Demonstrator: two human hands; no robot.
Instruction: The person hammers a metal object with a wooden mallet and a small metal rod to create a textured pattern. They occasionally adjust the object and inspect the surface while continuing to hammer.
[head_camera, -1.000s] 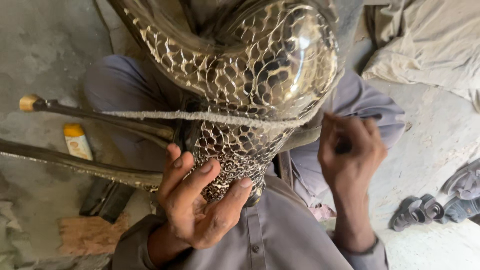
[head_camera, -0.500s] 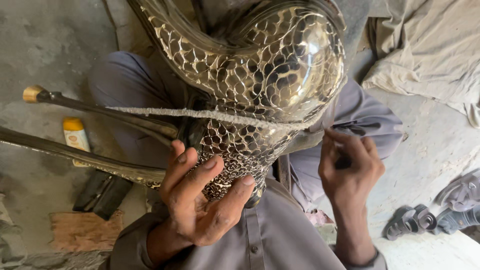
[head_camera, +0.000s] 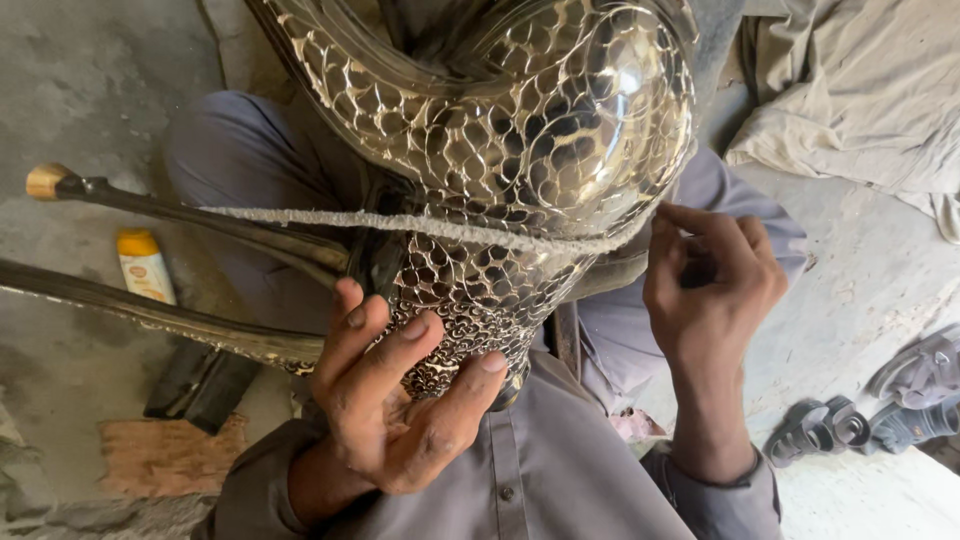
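Your left hand (head_camera: 400, 400), fingers spread, braces the scaled metal vessel (head_camera: 500, 170); your right hand (head_camera: 710, 275) pinches the rough cord (head_camera: 400, 222) taut. You're mid-polish; next, draw it steadily.

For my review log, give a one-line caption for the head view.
Left hand steadies a scale-patterned metal vessel on the lap while the right hand pulls a rough cord taut across it.
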